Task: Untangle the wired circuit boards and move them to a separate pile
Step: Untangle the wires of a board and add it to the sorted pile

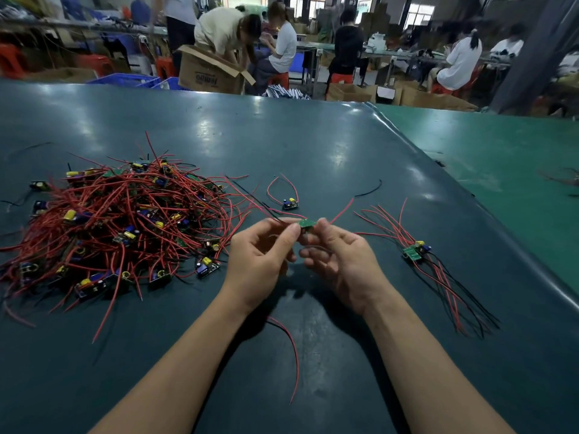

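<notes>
Big workroom, bright at the far windows (423, 12). Dark green shiny table (313, 136) in front, with spots of light on it. Lighter green table (501, 145) touching its right edge. Past the far edge: open brown cardboard box (210, 72), blue plastic crates (125, 79), red stools (340, 78). People (283, 42) sitting at long benches (407, 56) farther back. More brown boxes (351, 92) on the floor. Dark pillar (539, 51) at the right.

A dark green table (313, 145) carries a tangled pile (119, 223) beyond the left hand (261, 258), sorted boards (415, 252) beside the right hand (341, 261).
</notes>
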{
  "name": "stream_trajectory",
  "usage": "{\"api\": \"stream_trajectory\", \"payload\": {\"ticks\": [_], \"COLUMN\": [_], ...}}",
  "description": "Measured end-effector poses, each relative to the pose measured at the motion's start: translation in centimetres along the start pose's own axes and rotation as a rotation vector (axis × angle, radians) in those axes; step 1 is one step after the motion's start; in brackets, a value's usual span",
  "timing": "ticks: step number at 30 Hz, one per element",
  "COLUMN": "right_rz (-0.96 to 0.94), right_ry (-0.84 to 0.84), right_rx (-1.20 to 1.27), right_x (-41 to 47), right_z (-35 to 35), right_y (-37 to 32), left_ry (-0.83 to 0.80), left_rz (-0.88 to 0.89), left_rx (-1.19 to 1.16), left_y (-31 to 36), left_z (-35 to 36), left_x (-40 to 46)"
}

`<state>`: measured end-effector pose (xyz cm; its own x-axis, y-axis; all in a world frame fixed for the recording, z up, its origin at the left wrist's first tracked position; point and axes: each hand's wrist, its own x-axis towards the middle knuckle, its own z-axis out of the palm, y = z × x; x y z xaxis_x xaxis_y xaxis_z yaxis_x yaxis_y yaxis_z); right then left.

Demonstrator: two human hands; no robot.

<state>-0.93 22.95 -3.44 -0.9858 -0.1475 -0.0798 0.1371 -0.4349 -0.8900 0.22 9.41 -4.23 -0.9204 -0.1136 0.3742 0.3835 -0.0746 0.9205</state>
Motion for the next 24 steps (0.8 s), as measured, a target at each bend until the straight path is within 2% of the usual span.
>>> {"api": "stream_trajectory", "payload": {"ticks": [3, 7, 11, 15, 17, 21, 24], "right_rz": [-0.004, -0.029, -0.045, -0.014, -0.018, -0.05, 0.041], "right_ry": [-0.026, -0.074, -0.039, -0.015, 0.066, 0.234, 0.155], "right_rx": [-0.069, -0.024, -0.088, -0.008, 0.065, 0.407, 0.262], "right_x": [-0.2, -0.3, -0.2, -0.1, 0.2, 0.9, 0.7], "right_z": [0.0, -0.3, -0.4, -0.1, -0.1, -1.1, -0.7], "right_y": [0.1, -0.1, 0.1, 0.2, 0.1, -0.8, 0.0], "left_ry": [-0.052, -0.052, -0.112, -0.114, -0.078, 0.071, 0.042], "left_rz": [0.003, -0.093, -0.107, -0.133, -0.128, -0.138, -0.142], "left_rx": [0.058, -0.015, -0.032, -0.026, -0.036, -0.188, -0.151], "left_y": [-0.1, -0.3, -0.6, -1.1, -1.2, -1.4, -1.5], "left_z": [-0.1, -0.3, -0.4, -0.6, -0.7, -1.1, -1.2], "left_x": [0.0, 0.1, 0.4, 0.7, 0.8, 1.4, 1.4]}}
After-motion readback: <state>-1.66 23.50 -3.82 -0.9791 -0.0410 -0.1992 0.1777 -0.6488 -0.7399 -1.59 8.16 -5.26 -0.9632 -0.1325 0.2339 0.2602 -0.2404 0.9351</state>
